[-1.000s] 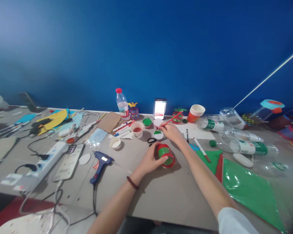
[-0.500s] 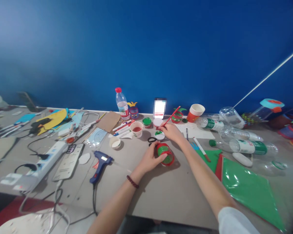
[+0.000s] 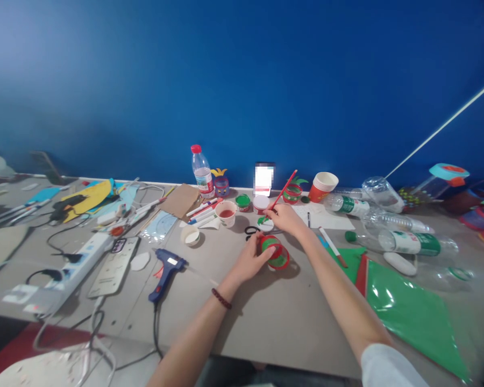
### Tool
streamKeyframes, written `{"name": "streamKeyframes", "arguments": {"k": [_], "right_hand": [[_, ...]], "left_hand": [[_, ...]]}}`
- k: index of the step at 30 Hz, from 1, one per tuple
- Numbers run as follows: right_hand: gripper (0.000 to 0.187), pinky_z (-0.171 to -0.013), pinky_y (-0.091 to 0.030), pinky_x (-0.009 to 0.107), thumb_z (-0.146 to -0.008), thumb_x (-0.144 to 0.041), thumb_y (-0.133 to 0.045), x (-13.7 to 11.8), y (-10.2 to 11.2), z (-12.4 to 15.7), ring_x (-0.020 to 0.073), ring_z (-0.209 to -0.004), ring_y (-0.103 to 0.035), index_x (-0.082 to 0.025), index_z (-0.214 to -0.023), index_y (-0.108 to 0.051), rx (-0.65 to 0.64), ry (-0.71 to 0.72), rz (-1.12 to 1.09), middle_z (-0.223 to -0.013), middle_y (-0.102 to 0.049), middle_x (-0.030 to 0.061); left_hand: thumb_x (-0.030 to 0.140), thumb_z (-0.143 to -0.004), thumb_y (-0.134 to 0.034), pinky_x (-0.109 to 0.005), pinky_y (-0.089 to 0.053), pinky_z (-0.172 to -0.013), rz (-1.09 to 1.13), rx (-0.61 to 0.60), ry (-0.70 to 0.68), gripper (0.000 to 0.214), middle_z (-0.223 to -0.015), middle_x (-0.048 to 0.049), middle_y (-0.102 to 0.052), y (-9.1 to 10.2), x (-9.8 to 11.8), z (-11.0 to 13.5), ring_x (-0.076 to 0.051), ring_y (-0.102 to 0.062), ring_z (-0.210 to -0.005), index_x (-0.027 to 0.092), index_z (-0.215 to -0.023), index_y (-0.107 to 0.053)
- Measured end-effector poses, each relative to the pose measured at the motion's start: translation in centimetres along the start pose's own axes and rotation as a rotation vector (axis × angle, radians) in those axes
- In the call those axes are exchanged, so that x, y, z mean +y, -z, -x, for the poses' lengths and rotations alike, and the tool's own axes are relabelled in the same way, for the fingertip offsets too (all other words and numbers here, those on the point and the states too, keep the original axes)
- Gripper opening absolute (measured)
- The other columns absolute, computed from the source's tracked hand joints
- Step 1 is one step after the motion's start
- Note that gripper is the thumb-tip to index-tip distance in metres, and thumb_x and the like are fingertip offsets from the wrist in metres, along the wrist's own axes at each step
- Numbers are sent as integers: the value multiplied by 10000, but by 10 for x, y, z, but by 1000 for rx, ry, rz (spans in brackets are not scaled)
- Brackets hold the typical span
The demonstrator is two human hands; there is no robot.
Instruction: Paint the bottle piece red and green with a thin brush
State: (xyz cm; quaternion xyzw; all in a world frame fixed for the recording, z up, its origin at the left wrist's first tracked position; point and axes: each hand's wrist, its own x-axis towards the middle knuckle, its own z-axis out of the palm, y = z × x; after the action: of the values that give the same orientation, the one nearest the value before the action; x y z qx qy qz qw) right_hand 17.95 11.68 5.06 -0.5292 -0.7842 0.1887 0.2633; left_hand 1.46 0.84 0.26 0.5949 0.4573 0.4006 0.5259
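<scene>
My left hand (image 3: 250, 260) is closed around a small red-and-green painted cup (image 3: 277, 255), its rim tipped toward me. In my right hand (image 3: 285, 219) is a red paintbrush (image 3: 286, 188), gripped low with its handle slanting up to the right. The brush end is at a white lid (image 3: 265, 224) carrying green paint (image 3: 262, 220); the bristles are mostly hidden by my fingers. Black-handled scissors (image 3: 251, 232) lie just behind my left hand. Behind the lid stand a white-topped jar (image 3: 261, 203) and an open jar of green paint (image 3: 242, 202).
A blue glue gun (image 3: 167, 273) lies to the left, near a power strip (image 3: 70, 274) with trailing cords. A paper cup of reddish liquid (image 3: 226, 214) and a capped bottle (image 3: 202, 174) stand behind. Plastic bottles (image 3: 415, 243) and a green sheet pack (image 3: 411, 312) occupy the right.
The painted cup has turned in my left hand, its opening now facing me more. My right hand has shifted only slightly, with the brush still over the lid.
</scene>
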Motion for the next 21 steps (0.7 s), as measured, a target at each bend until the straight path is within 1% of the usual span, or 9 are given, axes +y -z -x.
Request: {"name": "streamKeyframes", "arguments": {"k": [7,14,18,21], "right_hand": [[229,-850,-473,301,-941,-267,-529,1,-2,-2,221,-892,-689,-190,-885,-737,55,-14,7,-898,-763,86],[220,-857,-470,312,-934,-282,-542,7,-7,-3,229,-880,-686,-185,-887,-734,40,-27,2,-887,-764,92],[195,-825,-480,311,-914,-276,-573,6,-5,-2,226,-822,-693,-189,-834,-728,20,-25,-31,-834,-761,83],[180,-811,-496,318,-899,-261,-584,4,-1,-2,229,-808,-702,-189,-794,-712,40,-37,-81,-817,-759,82]], "left_hand": [[530,-883,-623,-470,-416,-1090,30,23,-3,513,-1313,-144,-594,-1,0,-1,-285,-558,-1254,185,-1238,-487],[569,-884,-600,-439,-442,-1057,40,36,5,502,-1280,-125,-620,-2,3,0,-270,-585,-1213,197,-1203,-493],[576,-876,-607,-445,-445,-1058,93,37,21,496,-1260,-127,-630,-3,8,0,-272,-590,-1207,197,-1175,-496],[581,-869,-616,-463,-437,-1069,116,37,20,513,-1263,-140,-621,-4,7,-1,-279,-580,-1216,194,-1179,-486]]}}
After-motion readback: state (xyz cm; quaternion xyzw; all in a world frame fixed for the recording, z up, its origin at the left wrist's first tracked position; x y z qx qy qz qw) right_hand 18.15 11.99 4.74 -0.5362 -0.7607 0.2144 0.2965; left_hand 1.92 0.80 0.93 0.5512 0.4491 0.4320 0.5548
